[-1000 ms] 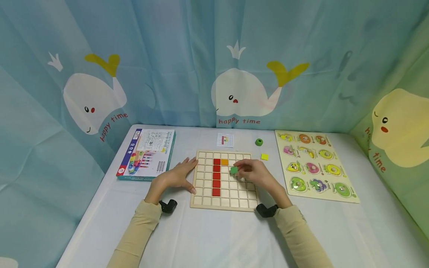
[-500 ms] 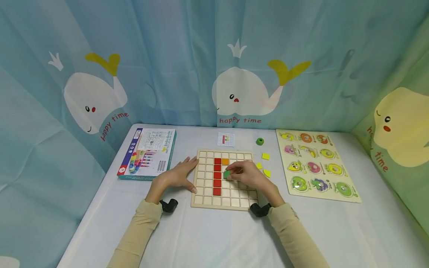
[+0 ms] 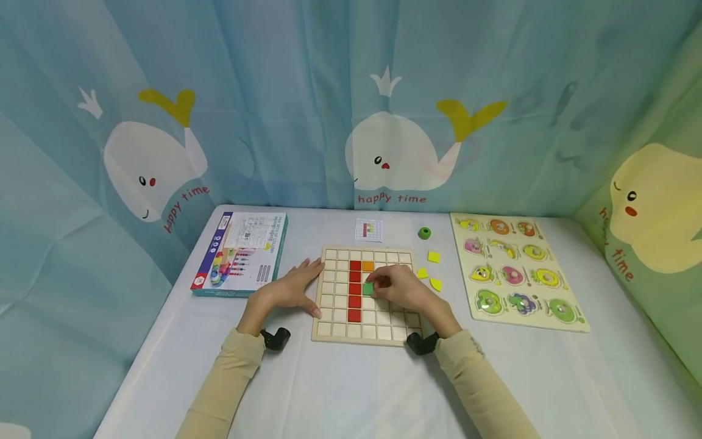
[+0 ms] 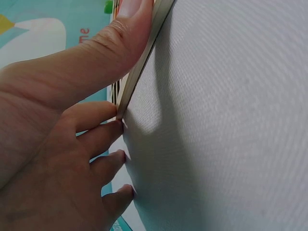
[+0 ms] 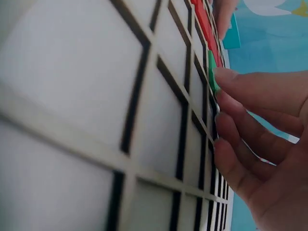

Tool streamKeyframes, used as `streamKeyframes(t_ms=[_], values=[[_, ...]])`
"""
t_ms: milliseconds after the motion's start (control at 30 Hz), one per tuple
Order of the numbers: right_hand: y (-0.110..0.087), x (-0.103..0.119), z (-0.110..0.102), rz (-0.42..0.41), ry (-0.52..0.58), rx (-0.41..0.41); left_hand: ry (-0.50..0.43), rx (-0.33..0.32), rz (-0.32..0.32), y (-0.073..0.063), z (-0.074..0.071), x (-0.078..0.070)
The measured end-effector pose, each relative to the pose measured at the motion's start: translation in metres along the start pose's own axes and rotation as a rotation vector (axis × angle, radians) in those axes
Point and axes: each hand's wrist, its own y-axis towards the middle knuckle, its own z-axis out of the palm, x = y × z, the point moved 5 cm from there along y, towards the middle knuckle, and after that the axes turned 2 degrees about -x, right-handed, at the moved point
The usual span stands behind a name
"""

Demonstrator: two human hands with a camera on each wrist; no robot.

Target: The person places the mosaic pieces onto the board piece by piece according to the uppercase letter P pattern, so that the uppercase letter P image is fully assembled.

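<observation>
A wooden grid board [image 3: 368, 337] lies flat, with a column of several red tiles [image 3: 354, 302] and an orange tile [image 3: 368, 266] beside the top one. My right hand [image 3: 403, 286] pinches a green square tile [image 3: 367, 289] by its right side, at a cell just right of the red column. In the right wrist view the thumb [image 5: 260, 89] and fingers are right at the green tile [image 5: 211, 70]. Spread along the board's left edge, my left hand [image 3: 290, 289] rests with its thumb at the frame and its fingertips at the frame and the tablecloth.
Yellow pieces [image 3: 433, 256] and a green bead [image 3: 425, 233] lie right of the board. Behind it is a small pattern card [image 3: 368, 230]. A boxed toy [image 3: 241, 253] stands left, a fruit puzzle board [image 3: 521, 274] right. A printed curtain [image 3: 307, 122] closes off the back.
My right hand has moved left and down with the green tile, from above the board to a cell beside the red column, uncovering two more yellow pieces. The left hand stays put.
</observation>
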Motion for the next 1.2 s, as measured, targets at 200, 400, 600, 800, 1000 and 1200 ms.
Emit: streamKeyframes(t_ms=[200,400,600,800,1000,1200], values=[[-0.006,-0.008,-0.01,-0.02,0.021,-0.031,-0.012,0.0,0.0,-0.001,0.002,0.0],[-0.012,-0.025,-0.025,0.018,0.018,-0.066,-0.006,-0.009,0.007,0.0,0.001,0.001],[-0.018,-0.041,-0.041,0.054,-0.015,-0.127,-0.008,-0.008,0.005,-0.001,0.0,0.001],[-0.022,-0.055,-0.055,0.085,-0.051,-0.2,-0.004,-0.008,-0.003,0.0,0.001,0.001],[-0.025,-0.067,-0.064,0.163,-0.066,-0.254,-0.003,-0.009,-0.009,-0.001,0.001,0.002],[-0.026,-0.076,-0.068,0.214,-0.041,-0.278,-0.006,-0.009,-0.018,-0.001,0.002,0.002]])
